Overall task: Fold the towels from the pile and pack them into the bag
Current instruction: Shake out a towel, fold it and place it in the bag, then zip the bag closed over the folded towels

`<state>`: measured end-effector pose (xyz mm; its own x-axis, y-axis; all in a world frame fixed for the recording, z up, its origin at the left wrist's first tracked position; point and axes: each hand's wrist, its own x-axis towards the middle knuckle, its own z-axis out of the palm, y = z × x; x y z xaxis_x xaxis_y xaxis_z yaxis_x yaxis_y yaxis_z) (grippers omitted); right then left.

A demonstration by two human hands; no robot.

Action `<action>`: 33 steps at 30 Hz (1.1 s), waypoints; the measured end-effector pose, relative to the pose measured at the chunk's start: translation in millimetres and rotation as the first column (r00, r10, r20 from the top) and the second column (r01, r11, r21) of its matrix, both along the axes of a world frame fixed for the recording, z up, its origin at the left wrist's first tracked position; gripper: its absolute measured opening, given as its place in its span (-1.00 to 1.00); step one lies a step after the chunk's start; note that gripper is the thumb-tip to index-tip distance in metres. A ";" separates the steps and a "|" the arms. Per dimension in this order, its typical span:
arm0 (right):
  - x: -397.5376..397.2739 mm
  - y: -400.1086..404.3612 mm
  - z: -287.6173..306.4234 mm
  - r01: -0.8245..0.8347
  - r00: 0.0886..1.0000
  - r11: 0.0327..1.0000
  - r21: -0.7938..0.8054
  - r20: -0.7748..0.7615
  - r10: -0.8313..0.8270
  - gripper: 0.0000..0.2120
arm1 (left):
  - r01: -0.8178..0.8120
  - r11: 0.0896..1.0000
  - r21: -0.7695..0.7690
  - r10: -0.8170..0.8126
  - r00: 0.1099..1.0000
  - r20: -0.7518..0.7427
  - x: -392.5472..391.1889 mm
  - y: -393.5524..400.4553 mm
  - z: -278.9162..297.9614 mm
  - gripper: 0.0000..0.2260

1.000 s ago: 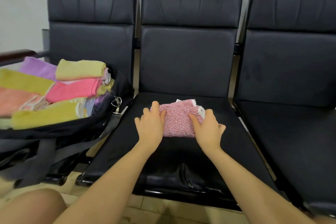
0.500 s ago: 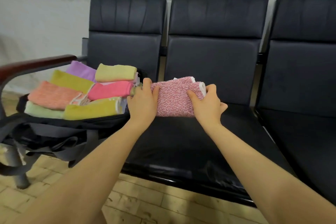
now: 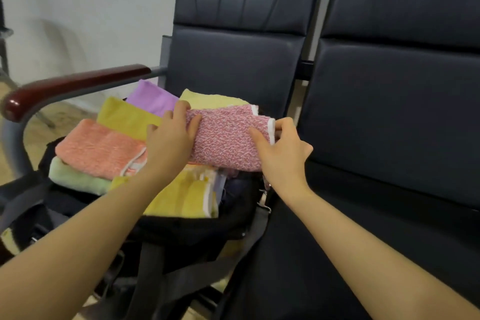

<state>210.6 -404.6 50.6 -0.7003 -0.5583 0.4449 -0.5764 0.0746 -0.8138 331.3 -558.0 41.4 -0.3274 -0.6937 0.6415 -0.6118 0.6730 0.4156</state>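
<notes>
A folded pink speckled towel (image 3: 228,138) with a white edge is held over the open black bag (image 3: 197,231) on the left seat. My left hand (image 3: 168,140) grips its left end, thumb on top. My right hand (image 3: 283,148) pinches its right end near the white edge. Under it the bag holds several folded towels: orange (image 3: 101,148), pale green (image 3: 75,176), yellow (image 3: 187,195), mustard (image 3: 124,117), purple (image 3: 153,99) and a light yellow one (image 3: 207,99). Whether the pink towel touches those below is unclear.
The bag sits on a black chair (image 3: 233,41) with a dark red wooden armrest (image 3: 70,88) at the left. A second black chair (image 3: 389,138) stands to the right. Grey bag straps (image 3: 181,275) hang over the seat's front edge. A pale wall rises behind.
Both hands lifted the pink towel off the middle seat and carried it left, over the bag's towels. The camera turned left with it.
</notes>
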 end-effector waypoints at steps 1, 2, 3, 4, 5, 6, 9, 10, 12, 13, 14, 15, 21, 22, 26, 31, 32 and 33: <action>-0.7 -14.4 1.8 -0.009 1.000 1.000 0.020 0.000 0.009 -0.73 | -0.015 1.000 0.006 0.014 1.000 0.023 0.0 -14.0 -0.1 -0.71; -1.6 -28.5 3.0 -0.012 1.000 0.999 0.034 0.005 0.012 -0.73 | -0.018 1.000 0.012 0.018 0.999 0.047 0.6 -28.0 0.5 -0.70; -2.3 -41.0 3.6 -0.009 1.000 0.999 0.048 0.011 0.009 -0.73 | -0.013 1.000 0.025 0.011 0.998 0.068 1.9 -39.6 2.2 -0.70; -3.0 -53.2 4.1 -0.007 1.000 0.998 0.066 0.020 0.006 -0.72 | -0.003 0.999 0.050 -0.002 0.996 0.089 3.2 -51.3 3.4 -0.69; -3.6 -64.9 4.0 -0.005 1.000 0.996 0.087 0.031 0.002 -0.69 | 0.008 0.997 0.077 -0.017 0.993 0.117 4.4 -62.5 5.1 -0.68; -3.8 -75.6 2.8 -0.003 0.999 0.993 0.115 0.036 -0.001 -0.67 | 0.015 0.995 0.101 -0.031 0.987 0.156 5.4 -74.3 3.9 -0.66; -1.1 -97.2 -6.5 0.021 1.000 0.967 0.255 -0.005 -0.020 -0.72 | 0.047 0.998 0.051 -0.060 0.953 0.298 6.2 -99.1 -6.6 -0.63; 0.0 -100.2 -10.5 0.049 0.998 0.952 0.302 -0.043 -0.038 -0.71 | 0.061 0.998 -0.004 -0.056 0.940 0.337 5.2 -104.0 -13.9 -0.61; 2.3 -101.1 -16.6 0.115 0.990 0.922 0.370 -0.120 -0.076 -0.71 | 0.033 0.997 -0.072 -0.001 0.913 0.408 4.0 -108.8 -25.1 -0.60; 3.8 -100.7 -18.4 0.142 0.987 0.900 0.413 -0.123 -0.099 -0.71 | -0.003 0.994 -0.114 0.052 0.900 0.434 2.7 -110.2 -29.7 -0.62; 5.5 -100.3 -18.2 0.167 0.985 0.866 0.472 -0.112 -0.129 -0.68 | -0.032 0.985 -0.170 0.105 0.891 0.441 1.5 -111.2 -33.1 -0.65; 7.1 -100.8 -15.7 0.199 0.980 0.830 0.520 -0.112 -0.165 -0.65 | -0.030 0.976 -0.216 0.122 0.895 0.428 0.8 -110.1 -31.7 -0.70; 12.7 -127.6 9.8 0.260 0.842 0.762 0.592 -0.525 0.120 -0.55 | 0.449 0.893 -0.023 -0.408 0.831 0.379 -2.3 -95.5 -24.2 -0.65; 13.3 -130.1 6.4 0.235 0.834 0.718 0.655 -0.515 0.198 -0.53 | 0.465 0.885 0.027 -0.438 0.811 0.388 -0.9 -96.7 -25.9 -0.63; 25.9 -121.8 -16.4 0.200 0.885 0.555 0.807 -0.392 0.251 -0.46 | 0.530 0.835 0.148 -0.528 0.697 0.485 8.9 -106.2 -34.4 -0.57; 27.4 -129.7 -19.5 0.250 0.878 0.464 0.850 -0.401 0.262 -0.46 | 0.531 0.812 0.242 -0.559 0.589 0.584 3.6 -120.6 -42.9 -0.53; 27.6 -131.8 -16.1 0.259 0.880 0.462 0.848 -0.404 0.249 -0.46 | 0.525 0.816 0.243 -0.556 0.597 0.578 2.9 -121.8 -41.9 -0.53; 28.1 -131.5 -10.0 0.261 0.883 0.467 0.845 -0.405 0.239 -0.47 | 0.519 0.817 0.253 -0.560 0.609 0.562 4.2 -120.7 -37.7 -0.53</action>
<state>238.7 -536.2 40.6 -0.5900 -0.8068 -0.0323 -0.8073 0.5900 0.0116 335.5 -678.7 3.7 -0.9443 -0.2949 0.1460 -0.2728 0.9497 0.1540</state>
